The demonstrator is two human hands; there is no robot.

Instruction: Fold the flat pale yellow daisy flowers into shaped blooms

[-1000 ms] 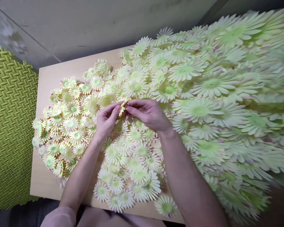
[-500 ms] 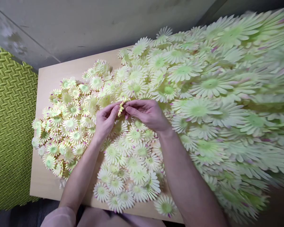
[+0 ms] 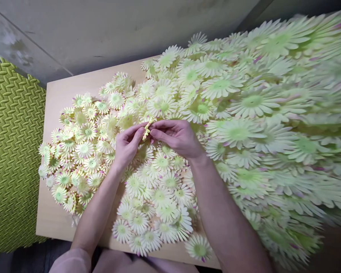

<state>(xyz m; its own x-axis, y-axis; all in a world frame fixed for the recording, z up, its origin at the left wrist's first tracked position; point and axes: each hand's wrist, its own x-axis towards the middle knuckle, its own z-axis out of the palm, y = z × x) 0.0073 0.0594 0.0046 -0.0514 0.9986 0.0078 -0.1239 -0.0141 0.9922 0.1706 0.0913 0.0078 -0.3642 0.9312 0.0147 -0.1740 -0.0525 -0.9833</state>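
Matt, cloth-like flowers (image 3: 162,162), smooth wood-look tabletop (image 3: 51,216), rough-patterned foam-like mat (image 3: 14,151) and dull, scuffed wall (image 3: 116,30).

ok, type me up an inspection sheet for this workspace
surface: pale wood-toned table, partly covered by heaped flowers
job's things: pale yellow-green flowers, many pink-tipped, overlapping; one small yellow petalled piece held
clutter: small translucent scrap near the table's front-left edge, too unclear to identify
hands: left hand pinches the petalled piece; right hand has its fingertips at it, grip unclear
cables: nothing seen
surroundings: grey wall behind, green textured mat at left
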